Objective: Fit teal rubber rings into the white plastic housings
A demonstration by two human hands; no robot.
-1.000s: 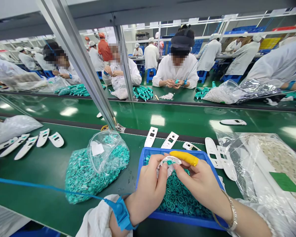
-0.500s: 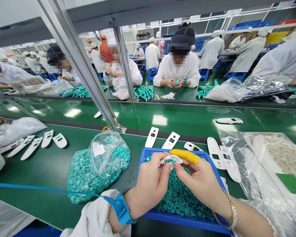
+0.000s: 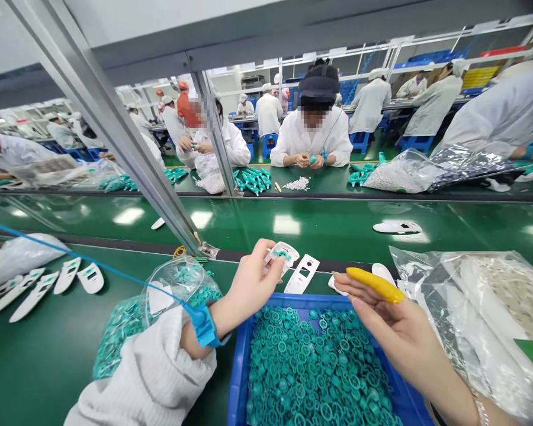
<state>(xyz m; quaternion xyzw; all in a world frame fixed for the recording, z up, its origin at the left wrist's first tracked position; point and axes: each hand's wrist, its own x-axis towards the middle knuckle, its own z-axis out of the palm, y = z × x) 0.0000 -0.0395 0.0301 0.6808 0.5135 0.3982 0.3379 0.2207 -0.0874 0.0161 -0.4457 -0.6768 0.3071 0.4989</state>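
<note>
My left hand pinches a white plastic shell with a green part in it, above the back left corner of a blue bin. The bin holds many small green ring-shaped parts. Over the bin's right side, my right hand is open and holds nothing; a yellow cover is on one finger. A blue strap with a cord is round my left wrist. Another white shell lies just behind the bin.
A plastic bag of green parts lies left of the bin. Several white shells rest farther left. At the right is a clear bag of pale parts. A metal post slants down at the left. People in white work across the green conveyor.
My hands have moved apart. The left has gone up and left with the white shell; the right has let go of it and moved right, its fingers now extended.
</note>
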